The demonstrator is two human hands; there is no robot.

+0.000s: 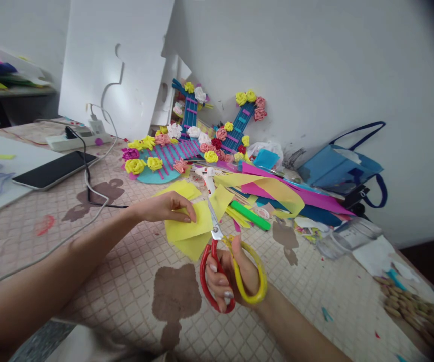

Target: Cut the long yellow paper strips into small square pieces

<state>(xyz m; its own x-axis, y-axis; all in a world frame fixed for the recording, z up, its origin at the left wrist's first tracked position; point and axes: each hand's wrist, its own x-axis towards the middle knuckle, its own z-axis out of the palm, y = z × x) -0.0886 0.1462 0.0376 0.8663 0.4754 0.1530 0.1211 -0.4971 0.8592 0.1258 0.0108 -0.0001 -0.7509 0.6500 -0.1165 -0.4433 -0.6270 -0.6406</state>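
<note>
My left hand [171,207] pinches the edge of a yellow paper sheet [188,225], thumb below and fingers above. My right hand [235,274] grips scissors [217,232] with one red and one yellow handle, thumb in the yellow loop and fingers in the red one. The blades point away from me and lie at the right part of the yellow paper; how far apart they are is hard to tell. More yellow paper lies under and behind the sheet. Just beyond the blade tips is a white glue gun [206,176].
Flower-decorated blue paper guitars [167,156] lean at the back wall. A green marker-like stick [250,215], pink and yellow paper strips lie right of the scissors. A black phone [53,170], power strip [77,138] and cables are left; a blue bag [330,166] and peanuts [409,306] right.
</note>
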